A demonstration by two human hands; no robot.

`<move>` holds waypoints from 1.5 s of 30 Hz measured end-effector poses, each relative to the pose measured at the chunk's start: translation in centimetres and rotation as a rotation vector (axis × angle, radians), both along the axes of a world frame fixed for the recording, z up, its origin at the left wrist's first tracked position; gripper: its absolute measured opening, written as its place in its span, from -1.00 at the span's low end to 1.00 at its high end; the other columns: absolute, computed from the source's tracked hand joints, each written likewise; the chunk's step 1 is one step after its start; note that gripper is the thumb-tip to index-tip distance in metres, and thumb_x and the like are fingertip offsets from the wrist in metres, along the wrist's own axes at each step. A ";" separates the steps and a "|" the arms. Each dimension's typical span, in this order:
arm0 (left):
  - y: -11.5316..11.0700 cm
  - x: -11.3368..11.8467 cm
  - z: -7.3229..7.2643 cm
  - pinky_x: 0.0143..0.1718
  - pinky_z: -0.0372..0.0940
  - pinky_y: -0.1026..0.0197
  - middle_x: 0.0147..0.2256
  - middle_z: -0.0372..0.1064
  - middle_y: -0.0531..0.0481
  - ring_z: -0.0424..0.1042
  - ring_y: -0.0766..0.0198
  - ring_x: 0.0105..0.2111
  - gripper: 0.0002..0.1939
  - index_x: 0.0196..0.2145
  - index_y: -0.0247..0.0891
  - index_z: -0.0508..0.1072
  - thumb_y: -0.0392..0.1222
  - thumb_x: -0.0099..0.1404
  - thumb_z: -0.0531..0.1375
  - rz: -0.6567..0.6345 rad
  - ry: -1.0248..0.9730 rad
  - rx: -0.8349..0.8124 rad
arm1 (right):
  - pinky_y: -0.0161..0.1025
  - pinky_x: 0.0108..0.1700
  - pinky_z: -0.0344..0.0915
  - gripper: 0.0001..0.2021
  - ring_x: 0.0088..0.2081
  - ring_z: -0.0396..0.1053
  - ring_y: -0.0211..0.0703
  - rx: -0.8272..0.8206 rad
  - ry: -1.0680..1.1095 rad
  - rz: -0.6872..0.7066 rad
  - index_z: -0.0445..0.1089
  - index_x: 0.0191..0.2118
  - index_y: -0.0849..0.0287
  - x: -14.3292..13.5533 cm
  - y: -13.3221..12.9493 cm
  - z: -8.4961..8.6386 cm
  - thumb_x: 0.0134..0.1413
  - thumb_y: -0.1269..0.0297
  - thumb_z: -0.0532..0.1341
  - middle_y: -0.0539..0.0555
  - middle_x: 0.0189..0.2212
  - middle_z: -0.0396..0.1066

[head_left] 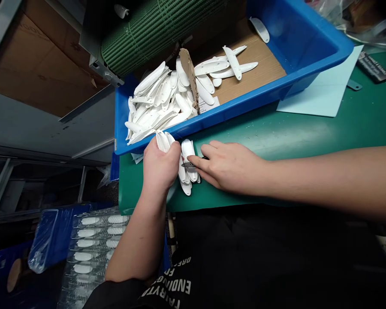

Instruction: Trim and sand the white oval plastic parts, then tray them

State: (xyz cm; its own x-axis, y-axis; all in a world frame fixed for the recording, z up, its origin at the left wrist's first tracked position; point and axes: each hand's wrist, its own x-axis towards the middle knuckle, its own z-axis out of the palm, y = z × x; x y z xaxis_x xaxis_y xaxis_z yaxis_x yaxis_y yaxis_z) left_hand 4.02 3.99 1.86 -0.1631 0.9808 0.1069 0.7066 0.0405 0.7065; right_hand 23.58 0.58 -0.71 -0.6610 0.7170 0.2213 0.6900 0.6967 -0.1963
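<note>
My left hand [161, 165] is closed around a few white oval plastic pieces [163, 140], whose ends stick up past the thumb. Beside it, my right hand [230, 167] grips a thin dark pointed tool [189, 165] that looks like a small blade. Its forefinger lies along the tool, and the tip points at my left hand. Beneath the tip, a small pile of white oval pieces [187, 149] rests on the green mat [244, 133]. Whether the tip touches a piece, I cannot tell.
A blue bin [225, 112] full of similar white pieces [162, 96] stands behind my hands, split by a cardboard divider [189, 75]. Farther right are a pale sheet [321, 94] and a black tube [375, 68]. Clear trays [83, 244] holding white pieces are stacked at lower left.
</note>
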 end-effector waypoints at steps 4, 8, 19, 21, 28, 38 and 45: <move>0.2 0.0 -0.1 -0.51 0.21 0.27 -0.48 0.37 0.09 0.38 0.25 -0.50 -0.89 -0.33 -0.19 0.42 -0.14 0.23 0.26 -0.001 -0.117 -0.043 | -0.13 -0.34 -0.11 -0.58 -0.25 0.31 -0.06 -0.047 0.037 0.008 0.45 0.27 0.15 0.1 0.3 0.1 0.56 0.13 0.01 0.17 -0.23 0.41; 0.6 -0.1 -0.3 -0.54 0.22 0.28 -0.47 0.35 0.10 0.32 0.30 -0.54 -0.85 -0.32 -0.20 0.44 -0.13 0.20 0.30 0.026 -0.210 -0.066 | -0.14 -0.35 -0.09 -0.58 -0.27 0.35 -0.10 -0.097 0.151 -0.051 0.47 0.26 0.12 0.7 1.1 0.3 0.52 0.10 0.06 0.13 -0.23 0.45; 1.1 -1.4 0.4 -0.46 0.19 0.23 -0.45 0.40 0.04 0.36 0.20 -0.42 -0.75 -0.40 -0.19 0.42 0.02 0.31 0.27 -0.069 0.100 -0.084 | -0.19 -0.36 -0.11 -0.59 -0.21 0.40 -0.08 -0.176 0.214 -0.110 0.49 0.27 0.03 1.3 1.5 0.2 0.47 0.09 0.11 0.09 -0.22 0.46; 0.9 -1.5 0.8 -0.46 0.19 0.21 -0.43 0.44 0.00 0.40 0.17 -0.41 -0.67 -0.42 -0.18 0.40 0.09 0.35 0.24 -0.099 0.176 -0.114 | -0.19 -0.37 -0.12 -0.59 -0.21 0.40 -0.08 -0.195 0.208 -0.112 0.49 0.27 0.03 1.3 1.5 0.3 0.47 0.09 0.11 0.10 -0.22 0.46; -0.2 -2.5 1.2 -0.64 0.23 0.22 -0.56 0.34 0.11 0.35 0.23 -0.65 -0.82 -0.33 -0.14 0.40 -0.01 0.32 0.14 0.006 -0.058 -0.226 | -0.20 -0.37 -0.11 -0.57 -0.19 0.40 -0.08 -0.224 0.219 -0.116 0.48 0.29 0.02 1.5 1.7 0.3 0.45 0.09 0.12 0.10 -0.21 0.47; -1.1 -1.1 1.8 -0.63 0.20 0.22 -0.63 0.24 0.07 0.22 0.26 -0.68 -0.72 -0.38 -0.13 0.34 0.09 0.31 0.02 -0.046 -0.630 -0.301 | -0.18 -0.36 -0.11 -0.61 -0.18 0.32 -0.09 -0.113 0.283 -0.028 0.50 0.25 0.02 1.2 0.8 0.3 0.43 0.10 0.16 0.12 -0.20 0.44; -1.3 0.3 1.6 -0.58 0.20 0.27 -0.51 0.33 0.09 0.27 0.30 -0.59 -0.89 -0.34 -0.15 0.39 -0.09 0.26 0.19 -0.011 -0.470 -0.196 | -0.16 -0.35 -0.12 -0.62 -0.19 0.25 -0.07 0.022 0.256 0.036 0.48 0.23 0.06 1.2 0.2 0.5 0.47 0.12 0.12 0.14 -0.20 0.41</move>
State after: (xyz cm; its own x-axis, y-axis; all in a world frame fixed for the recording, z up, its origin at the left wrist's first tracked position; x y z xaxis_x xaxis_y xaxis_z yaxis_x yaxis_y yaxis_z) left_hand 4.32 2.67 3.41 -0.1391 0.9770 -0.1617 0.3150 0.1984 0.9281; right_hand 24.78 0.78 -0.21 -0.6065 0.6872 0.3999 0.5943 0.7260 -0.3462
